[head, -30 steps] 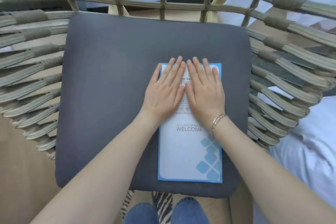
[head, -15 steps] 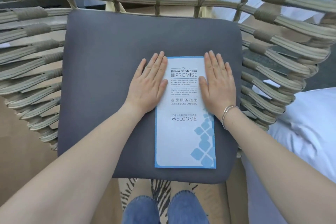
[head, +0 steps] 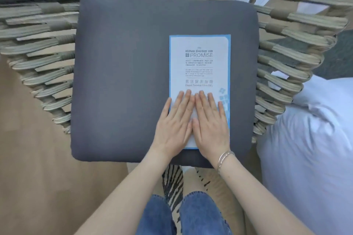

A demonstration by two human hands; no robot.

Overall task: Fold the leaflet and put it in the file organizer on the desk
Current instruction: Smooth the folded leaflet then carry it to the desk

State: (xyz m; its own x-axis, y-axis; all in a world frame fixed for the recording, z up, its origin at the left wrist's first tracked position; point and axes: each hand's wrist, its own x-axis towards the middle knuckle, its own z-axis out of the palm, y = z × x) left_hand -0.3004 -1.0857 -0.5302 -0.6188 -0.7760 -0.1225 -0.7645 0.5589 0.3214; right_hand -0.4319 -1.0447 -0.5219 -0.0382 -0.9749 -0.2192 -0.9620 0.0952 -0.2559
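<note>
Here, left hand (head: 174,126) lay flat, open, grip holding nothing | leaflet (head: 199,66) under both palms, stretching away beyond fingertips on grey cushion (head: 122,74) | right hand (head: 209,126) flat, open, touching left, pressing leaflet's near end.

Leaflet (head: 199,66), white with blue border, printed face up. Top line small, reads "the". Next line: "Hilton Garden Inn". Below, small square logo, then large "PROMISE". Under that, block of Chinese small print, then block of English small print, both too blurred to read. Lower: row of large Chinese characters, not legible, with "Guest Service Directory" beneath, blurred. Further print hidden under hands. No other text legible.
</note>
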